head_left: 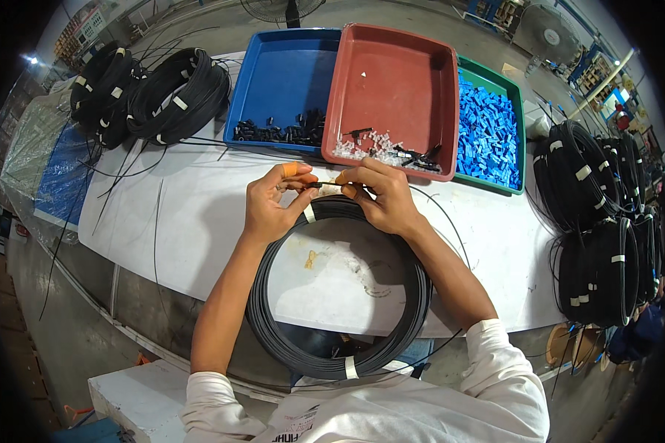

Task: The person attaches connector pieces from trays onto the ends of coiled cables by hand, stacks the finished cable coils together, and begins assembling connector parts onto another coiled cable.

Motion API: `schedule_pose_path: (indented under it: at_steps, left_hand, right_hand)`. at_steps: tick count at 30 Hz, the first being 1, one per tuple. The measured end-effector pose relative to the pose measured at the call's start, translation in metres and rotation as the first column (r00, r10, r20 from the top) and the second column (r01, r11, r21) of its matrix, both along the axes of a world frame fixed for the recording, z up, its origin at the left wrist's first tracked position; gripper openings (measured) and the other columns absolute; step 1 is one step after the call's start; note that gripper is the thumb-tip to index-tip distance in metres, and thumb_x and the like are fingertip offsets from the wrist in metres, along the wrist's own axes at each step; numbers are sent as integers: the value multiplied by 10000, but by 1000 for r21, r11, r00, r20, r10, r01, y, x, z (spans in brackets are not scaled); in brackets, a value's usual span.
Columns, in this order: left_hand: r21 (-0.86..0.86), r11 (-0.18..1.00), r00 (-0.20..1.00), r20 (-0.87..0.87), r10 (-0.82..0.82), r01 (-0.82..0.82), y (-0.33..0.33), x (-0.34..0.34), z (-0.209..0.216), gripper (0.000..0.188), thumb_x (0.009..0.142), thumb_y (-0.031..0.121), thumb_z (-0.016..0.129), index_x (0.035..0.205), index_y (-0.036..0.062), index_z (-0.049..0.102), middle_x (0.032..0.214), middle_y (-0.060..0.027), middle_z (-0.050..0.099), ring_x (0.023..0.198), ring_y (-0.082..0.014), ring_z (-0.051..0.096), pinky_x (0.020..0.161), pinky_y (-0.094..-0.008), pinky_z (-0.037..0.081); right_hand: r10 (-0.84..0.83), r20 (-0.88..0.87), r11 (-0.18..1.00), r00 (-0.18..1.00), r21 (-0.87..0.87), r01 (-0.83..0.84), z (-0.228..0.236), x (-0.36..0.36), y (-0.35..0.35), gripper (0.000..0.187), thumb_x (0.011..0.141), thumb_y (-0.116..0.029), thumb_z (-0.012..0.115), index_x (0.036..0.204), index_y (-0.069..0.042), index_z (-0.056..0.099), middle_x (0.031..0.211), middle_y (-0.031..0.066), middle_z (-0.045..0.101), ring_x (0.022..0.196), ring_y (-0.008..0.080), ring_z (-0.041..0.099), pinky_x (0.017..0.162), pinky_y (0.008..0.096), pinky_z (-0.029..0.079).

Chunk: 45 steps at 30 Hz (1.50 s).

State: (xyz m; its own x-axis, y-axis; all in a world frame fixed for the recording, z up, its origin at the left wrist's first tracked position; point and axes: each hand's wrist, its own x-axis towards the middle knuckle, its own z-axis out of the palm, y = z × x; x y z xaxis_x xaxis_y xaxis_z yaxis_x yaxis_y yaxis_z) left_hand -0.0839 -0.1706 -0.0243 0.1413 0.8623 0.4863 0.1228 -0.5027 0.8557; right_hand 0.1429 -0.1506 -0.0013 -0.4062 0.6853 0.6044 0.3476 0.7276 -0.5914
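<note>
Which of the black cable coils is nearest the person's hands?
The single round black cable coil at centre, its far arc by the left hand and right hand. The other black cable coils sit grouped at far left and far right.

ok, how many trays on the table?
3: the blue tray at left, the red tray in the middle, overlapping its neighbours, and the green tray at right. Any stacked underneath would be hidden.

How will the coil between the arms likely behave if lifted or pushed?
The coil probably flexes but keeps its ring shape: white bands bind it. Its many packed turns suggest real weight. Overhanging the near edge of the table, it might tip if pushed closer.
</note>
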Motion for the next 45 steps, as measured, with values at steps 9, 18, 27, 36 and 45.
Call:
schedule_pose_path:
  at_steps: [9, 18, 27, 36, 45]
  left_hand:
    - [62, 998, 1000, 5, 16, -16, 0, 0, 0, 340, 814, -65, 746, 1133, -43, 631, 988, -144, 724, 937, -174, 715, 836, -286, 563]
    - [136, 990, 996, -71, 45, -35, -1, 1, 1, 327, 807, -30, 771, 1112, -14, 654, 972, -137, 750, 908, -178, 732, 826, -291, 572]
    - [150, 989, 986, -160, 42, -18, -2, 2, 2, 360, 783, -34, 792, 1109, -17, 642, 999, -146, 742, 899, -182, 730, 800, -291, 566]
    - [152, 987, 991, -118, 70, -52, -4, 1, 3, 347, 784, -79, 771, 1094, -40, 619, 984, -164, 735, 942, -209, 731, 841, -306, 579]
    - [190, 977, 978, -167, 126, -94, -4, 2, 4, 305, 792, -63, 773, 1066, -38, 640, 923, -168, 755, 875, -215, 751, 827, -295, 579]
  right_hand:
    - [-10, 1, 999, 1000, 49, 10, -3, -1, -2, 176, 769, -25, 733, 930, -94, 715, 801, 58, 627, 636, 271, 625, 554, 378, 469]
    - [-35, 33, 993, 999, 111, 31, -10, 1, 0, 190, 763, -13, 725, 927, -107, 709, 811, 44, 622, 627, 269, 624, 545, 387, 467]
    - [-114, 107, 973, 988, 213, 89, -6, 0, -4, 161, 748, -58, 774, 878, -101, 690, 769, 38, 587, 606, 256, 614, 522, 390, 455]
    - [-98, 73, 982, 993, 169, 85, -11, 0, -3, 155, 752, -73, 786, 875, -90, 693, 749, 43, 585, 588, 258, 610, 512, 387, 458]
    - [-67, 41, 985, 997, 162, 60, -16, -1, -1, 179, 740, -57, 792, 887, -86, 694, 776, 55, 610, 604, 275, 629, 522, 386, 475]
